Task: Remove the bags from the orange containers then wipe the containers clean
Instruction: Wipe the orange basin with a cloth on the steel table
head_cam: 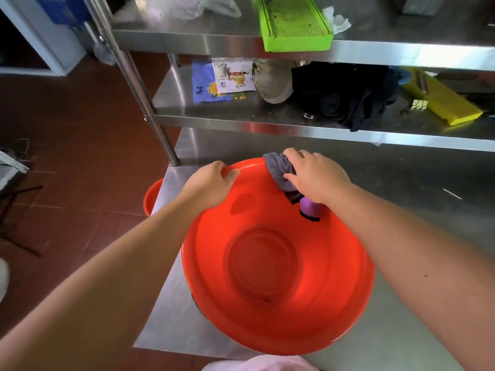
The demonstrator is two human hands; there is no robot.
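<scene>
The right hand is clamped around a bunched grey cloth, pressing it against the far rim of a large orange container. The left hand grips the same rim further left, steadying it. The two hands are apart. The round container sits on the steel table, tilted so that its open mouth faces the person; being round, it has no long axis. No bag is visible inside, so the wiping step looks underway. Next, the cloth likely needs sweeping around the rim. A second orange container peeks out below the table's left edge.
</scene>
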